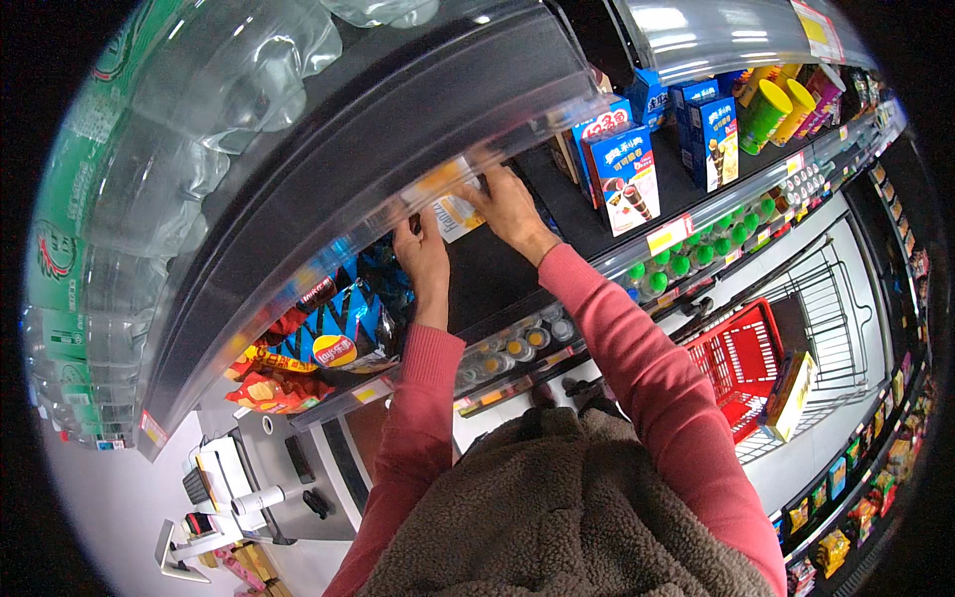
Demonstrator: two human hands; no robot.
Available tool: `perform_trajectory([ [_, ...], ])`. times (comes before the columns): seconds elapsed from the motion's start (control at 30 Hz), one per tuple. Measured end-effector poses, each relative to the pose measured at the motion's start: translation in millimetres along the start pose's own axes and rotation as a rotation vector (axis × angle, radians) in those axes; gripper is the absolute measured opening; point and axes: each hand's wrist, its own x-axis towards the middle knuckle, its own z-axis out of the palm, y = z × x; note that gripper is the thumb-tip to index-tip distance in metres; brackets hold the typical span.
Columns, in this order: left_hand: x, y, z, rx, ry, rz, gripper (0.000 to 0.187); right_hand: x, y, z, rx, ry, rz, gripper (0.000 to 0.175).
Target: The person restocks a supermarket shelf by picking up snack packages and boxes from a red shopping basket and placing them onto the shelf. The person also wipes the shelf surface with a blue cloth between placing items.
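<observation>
A white and orange snack box (456,216) stands deep on a black store shelf (485,276), partly behind the clear front strip of the shelf above. At its right side is my right hand (506,201), with fingers bent against the box. My left hand (423,250) is at the box's left lower edge, its fingertips partly hidden by the strip. Blue chip bags (336,328) lie left of my left hand, with red snack bags (276,384) beyond them. Blue cookie boxes (623,179) stand upright to the right of my right hand.
Large plastic bottles (171,134) fill the shelf above. Bottles with green caps (680,265) stand on the shelf below. Snack canisters (766,116) are farther right. A wire shopping cart (832,313) holds a red basket (739,358) and a yellow box (789,395). A counter (298,463) is at lower left.
</observation>
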Motion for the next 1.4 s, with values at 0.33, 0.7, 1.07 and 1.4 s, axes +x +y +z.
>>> perform_trajectory([
  [0.33, 10, -17, 3, -0.001, -0.001, 0.019, 0.041, 0, -4, -6, -0.014, -0.091, 0.131, 0.061],
  [0.7, -8, 0, 6, -0.031, 0.008, 0.051, 0.056, -21, -10, -18, -0.007, 0.004, -0.014, 0.061],
  [1.07, -76, -4, -9, 0.218, -0.091, 0.05, 0.068, -177, -22, -138, -0.103, 0.101, -0.083, 0.043],
  [1.4, -137, 45, -14, 0.415, -0.161, 0.285, 0.055, -439, 116, -356, -0.892, 0.695, 0.615, 0.075],
])
